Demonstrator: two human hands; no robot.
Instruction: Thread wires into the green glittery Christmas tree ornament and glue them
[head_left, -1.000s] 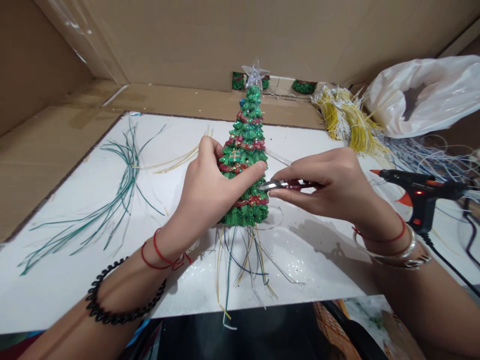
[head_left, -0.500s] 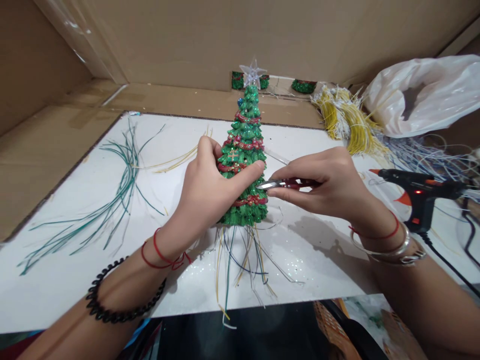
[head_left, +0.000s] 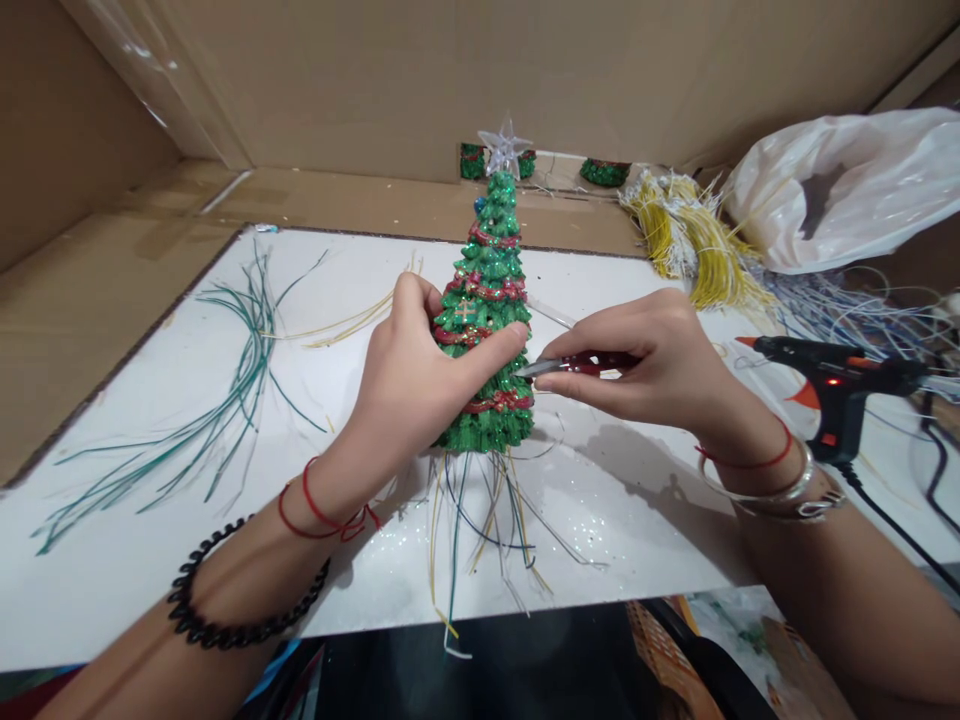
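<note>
Desk [head_left: 150,400]: white, mid-frame.
Tree [head_left: 496,262]: frame centre, long axis upright.
Left grip [head_left: 405,370]: nearer, clasping tree from its left side.
Right grip [head_left: 652,350]: right of tree, pinching tool [head_left: 589,364].
Tool: near-horizontal, tip at tree's lower right.

Brown cardboard walls [head_left: 360,80] span the frame's top; a flat white dark-edged tabletop [head_left: 150,370] fills the middle.

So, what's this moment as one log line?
left hand: grips glittery green tree; right hand: holds red-handled metal tool, tip at tree; nearby: black glue gun
</note>
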